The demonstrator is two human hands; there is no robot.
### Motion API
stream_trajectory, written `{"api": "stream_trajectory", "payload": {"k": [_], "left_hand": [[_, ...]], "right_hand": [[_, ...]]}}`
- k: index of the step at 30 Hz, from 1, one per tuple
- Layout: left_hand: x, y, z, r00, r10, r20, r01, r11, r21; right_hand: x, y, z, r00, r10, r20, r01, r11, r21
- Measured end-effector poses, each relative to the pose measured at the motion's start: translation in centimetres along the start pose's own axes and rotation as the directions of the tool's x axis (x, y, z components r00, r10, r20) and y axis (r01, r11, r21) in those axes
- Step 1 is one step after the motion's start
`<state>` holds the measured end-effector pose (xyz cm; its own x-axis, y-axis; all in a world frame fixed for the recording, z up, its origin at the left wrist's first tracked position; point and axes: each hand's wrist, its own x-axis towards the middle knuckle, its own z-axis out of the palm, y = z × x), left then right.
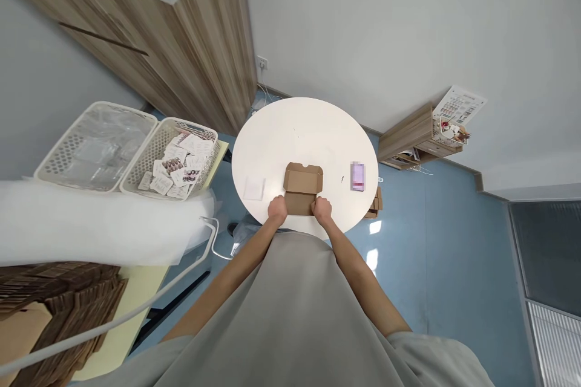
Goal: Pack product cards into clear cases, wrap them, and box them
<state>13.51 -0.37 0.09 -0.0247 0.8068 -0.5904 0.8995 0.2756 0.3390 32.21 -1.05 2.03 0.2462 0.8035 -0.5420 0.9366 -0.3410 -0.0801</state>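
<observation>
A small brown cardboard box (302, 184) lies on the round white table (304, 133), its lid flap opened away from me. My left hand (277, 209) grips the box's near left corner with fingers curled. On the near right corner my right hand (322, 209) holds it the same way. A clear flat packet (254, 188) rests to the left of the box. A pink and white card (357, 176) lies to the right.
Two white baskets (136, 151) stand at left, one with clear bags, one with printed cards. White foam sheet (91, 224) and stacked flat cardboard (54, 308) lie below them. A wooden cabinet (181, 42) is behind; a low wooden shelf (408, 139) at right.
</observation>
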Motion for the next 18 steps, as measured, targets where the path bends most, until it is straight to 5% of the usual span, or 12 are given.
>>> {"api": "stream_trajectory", "payload": {"k": [7, 12, 18], "left_hand": [[0.5, -3.2, -1.3, 0.996, -0.047, -0.07, 0.037, 0.99, -0.139], [2.5, -7.4, -4.4, 0.887, -0.31, -0.343, 0.239, 0.942, -0.234], [3.8, -9.1, -5.2, 0.884, -0.419, -0.209, 0.383, 0.904, -0.192]], "right_hand": [[-0.9, 1.5, -0.4, 1.0, -0.002, -0.009, 0.003, 1.0, 0.025], [-2.0, 3.3, -0.5, 0.996, 0.059, -0.068, -0.047, 0.986, 0.162], [-3.5, 4.7, -0.6, 0.989, 0.129, -0.077, -0.098, 0.944, 0.316]]}}
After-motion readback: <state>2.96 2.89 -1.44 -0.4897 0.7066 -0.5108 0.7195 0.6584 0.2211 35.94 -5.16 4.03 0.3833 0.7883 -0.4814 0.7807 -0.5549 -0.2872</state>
